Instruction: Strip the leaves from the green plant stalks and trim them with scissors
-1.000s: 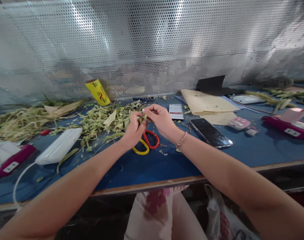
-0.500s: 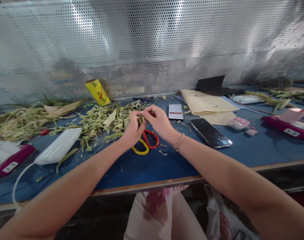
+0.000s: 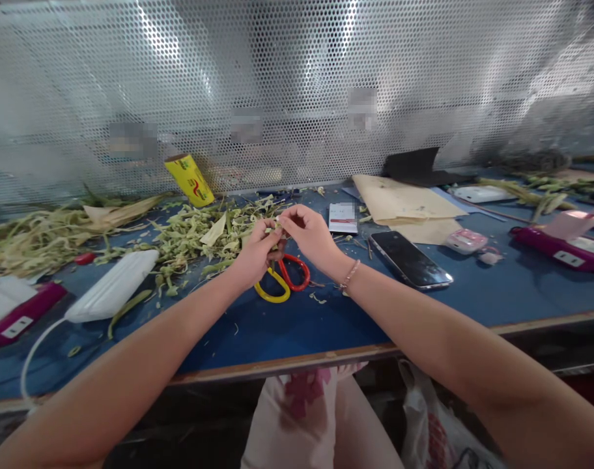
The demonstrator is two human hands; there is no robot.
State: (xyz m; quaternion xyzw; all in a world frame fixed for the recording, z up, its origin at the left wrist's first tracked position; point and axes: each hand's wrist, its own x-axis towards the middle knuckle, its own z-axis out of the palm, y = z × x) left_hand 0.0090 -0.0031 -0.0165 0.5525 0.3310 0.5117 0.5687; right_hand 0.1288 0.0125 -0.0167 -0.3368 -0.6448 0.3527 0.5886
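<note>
My left hand (image 3: 256, 253) and my right hand (image 3: 309, 236) meet over the blue table (image 3: 297, 326), fingertips pinched together on a small green plant piece (image 3: 278, 226). Both hands are closed on it. Just below them lie scissors (image 3: 283, 280) with one yellow and one red handle. A heap of green plant scraps (image 3: 199, 238) spreads to the left of my hands. A bracelet shows on my right wrist.
A black phone (image 3: 410, 259) lies right of my hands, with a card (image 3: 343, 217) and brown paper (image 3: 404, 203) behind. A white face mask (image 3: 111, 286), a yellow roll (image 3: 189, 180), pink devices (image 3: 561, 246) and a perforated metal screen (image 3: 297, 91) surround the work spot.
My hands have stayed almost in place; the left hand has sunk slightly and its fingers have shifted on the plant piece.
</note>
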